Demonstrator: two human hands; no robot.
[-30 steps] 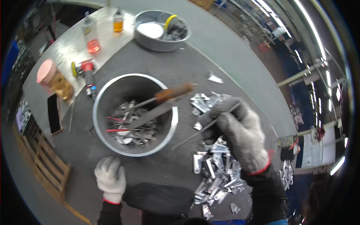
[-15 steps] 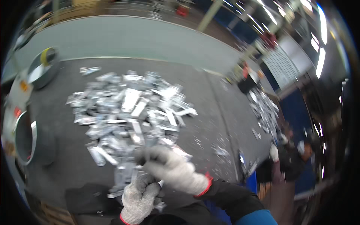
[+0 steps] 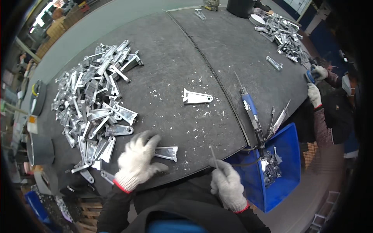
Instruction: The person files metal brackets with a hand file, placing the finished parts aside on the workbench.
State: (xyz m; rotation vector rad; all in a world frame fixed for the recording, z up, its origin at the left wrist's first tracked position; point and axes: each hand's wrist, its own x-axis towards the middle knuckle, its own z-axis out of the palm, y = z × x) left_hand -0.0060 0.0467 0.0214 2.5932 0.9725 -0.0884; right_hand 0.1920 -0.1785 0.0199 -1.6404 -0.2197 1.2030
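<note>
My left hand (image 3: pixel 136 160), in a white-grey knit glove with a red cuff, is open on the near side of the table. Its fingers reach forward and the thumb stands apart. Beside it lies a silver metal bracket (image 3: pixel 167 153), whose left end is hidden behind the hand; whether they touch I cannot tell. Closed in a like glove, my right hand (image 3: pixel 229 185) at the table's front edge grips a thin grey metal rod-like tool (image 3: pixel 214 157) that points up and away. Farther off, a single bracket (image 3: pixel 197 97) rests among small metal chips.
A heap of brackets (image 3: pixel 93 87) covers the left. Right of a table seam lie a blue handheld power tool (image 3: pixel 250 106) and a silver one (image 3: pixel 279 122). A blue bin (image 3: pixel 285 186) with metal parts stands below. A co-worker's gloved hands (image 3: pixel 315 83) are at far right.
My hands were close together by the heap and are now apart, the right one farther right with the thin tool. The view has swung, bringing the power tools and blue bin into sight.
</note>
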